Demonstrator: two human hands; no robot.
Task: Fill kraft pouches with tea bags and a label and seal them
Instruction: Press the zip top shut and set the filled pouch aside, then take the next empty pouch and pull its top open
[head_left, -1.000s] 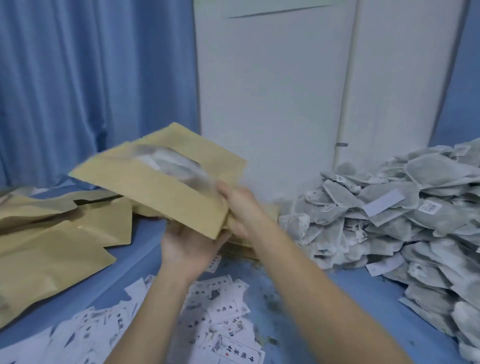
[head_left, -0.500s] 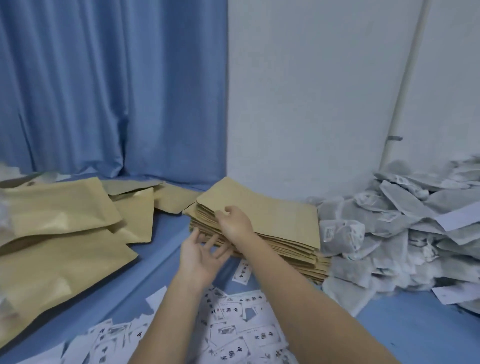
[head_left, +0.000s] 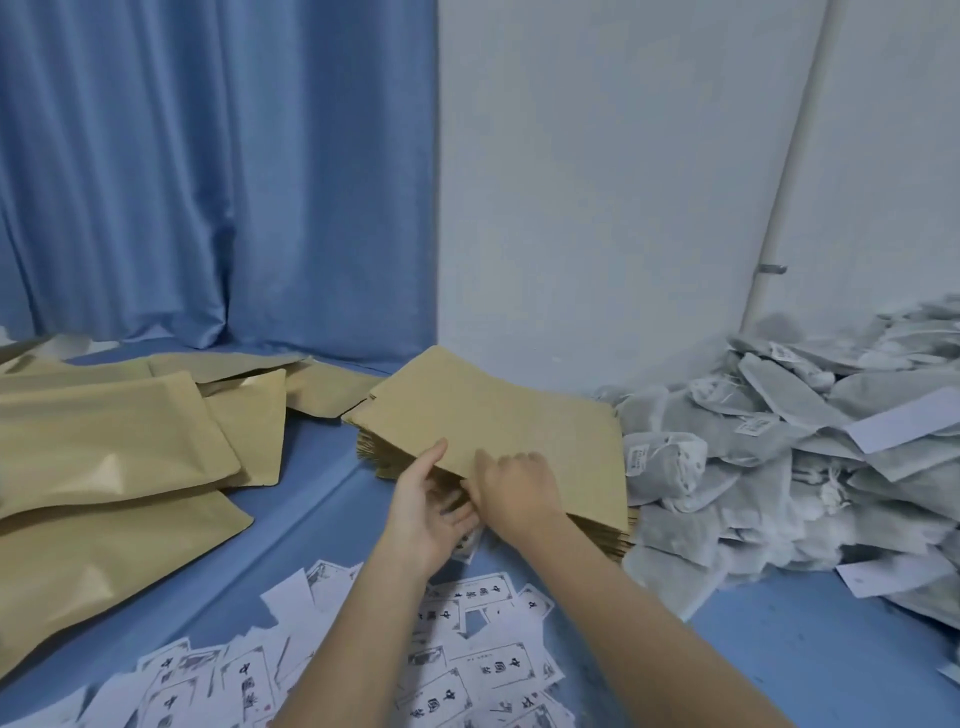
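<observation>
A blue table (head_left: 311, 525) sits by a blue curtain (head_left: 208, 171). The left hand (head_left: 423, 512) slips spread fingers under the top kraft pouch (head_left: 498, 431) on the stack (head_left: 602, 535), thumb on top, probably to peel it off. The right hand (head_left: 514, 488) presses curled fingers on it, perhaps so it stays put. Tea bags (head_left: 789, 447) and labels (head_left: 467, 670) wait close by.

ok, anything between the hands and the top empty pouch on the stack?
Nothing visible. Both hands are already on the top pouch of the stack: the left hand has its thumb on the near corner and fingers underneath, and the right hand rests on top. The tea bags and labels lie alongside, not in the way.
</observation>
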